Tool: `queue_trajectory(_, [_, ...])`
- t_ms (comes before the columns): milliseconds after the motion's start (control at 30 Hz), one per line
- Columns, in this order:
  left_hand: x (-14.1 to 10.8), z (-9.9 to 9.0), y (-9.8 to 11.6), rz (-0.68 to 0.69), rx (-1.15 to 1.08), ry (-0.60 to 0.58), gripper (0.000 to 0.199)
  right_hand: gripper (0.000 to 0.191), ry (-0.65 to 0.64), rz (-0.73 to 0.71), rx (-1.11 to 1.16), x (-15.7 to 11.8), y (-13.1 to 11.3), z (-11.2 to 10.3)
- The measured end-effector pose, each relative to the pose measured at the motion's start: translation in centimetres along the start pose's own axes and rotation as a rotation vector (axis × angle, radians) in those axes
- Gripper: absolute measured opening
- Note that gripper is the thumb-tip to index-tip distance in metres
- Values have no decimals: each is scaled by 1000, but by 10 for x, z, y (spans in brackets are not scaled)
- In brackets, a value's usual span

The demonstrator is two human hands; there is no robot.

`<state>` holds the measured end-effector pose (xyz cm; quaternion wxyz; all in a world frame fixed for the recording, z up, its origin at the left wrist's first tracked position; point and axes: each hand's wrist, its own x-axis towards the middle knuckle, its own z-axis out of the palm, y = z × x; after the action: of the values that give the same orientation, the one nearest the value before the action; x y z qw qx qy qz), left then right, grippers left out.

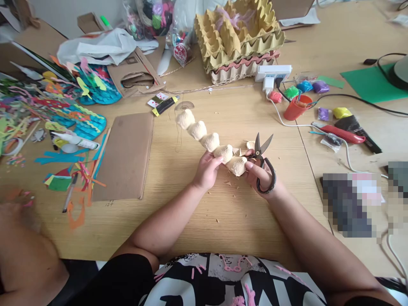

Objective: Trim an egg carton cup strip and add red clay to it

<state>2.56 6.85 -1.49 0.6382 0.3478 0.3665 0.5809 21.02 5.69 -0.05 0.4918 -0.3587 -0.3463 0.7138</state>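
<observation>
A strip of pale egg-carton cups [209, 141], several bumps in a row, slants from upper left to lower right above the table. My left hand [206, 169] grips its lower side near the last two bumps, the thumb lying on it. At the near end, my right hand [257, 173] pinches the last bump between its fingers. A pair of scissors [262, 163] with dark handles also sits in my right hand, one loop around the hand and the blades spread, pointing away. Small cut scraps [236, 151] lie beside the strip.
A cardboard sheet [123, 157] lies left, near coloured paper strips and a glue bottle [78, 140]. Stacked egg trays [239, 42] stand behind. Rightward are a power strip [273, 72], its cables, an orange cup [297, 108] and a red-handled tool [342, 133]. Another person's arm [28, 246] rests at left.
</observation>
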Motion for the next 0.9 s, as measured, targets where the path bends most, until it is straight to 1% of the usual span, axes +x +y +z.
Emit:
queue_trajectory(100, [0,3,1,1,-65,-27,46,55,-64,-74,-153,0,3,-2])
queue_trajectory(200, [1,4,-1,43,-51,6,54,50,-105,-125,-346,-3,4,0])
queue_trajectory(267, [3,4,-2,69,-7,44,60,49,-150,-115,-412,-8,2,4])
queue_trajectory(333, [4,2,-3,86,24,53,61,45,-191,-107,-451,-11,-1,6])
queue_trajectory(400, [4,1,-4,94,28,33,59,40,-175,-144,-477,-11,-2,7])
queue_trajectory(500, [3,-2,-4,85,31,-44,58,39,-71,-201,-450,-8,0,3])
queue_trajectory(633, [-2,-4,-3,78,118,-183,65,42,38,-211,-433,-3,0,-5])
queue_trajectory(767, [-6,-3,1,102,161,-332,71,45,69,-273,-511,-5,-7,-7])
queue_trajectory(900, [-6,1,8,-6,116,-517,74,44,65,-307,-454,-6,-9,-6])
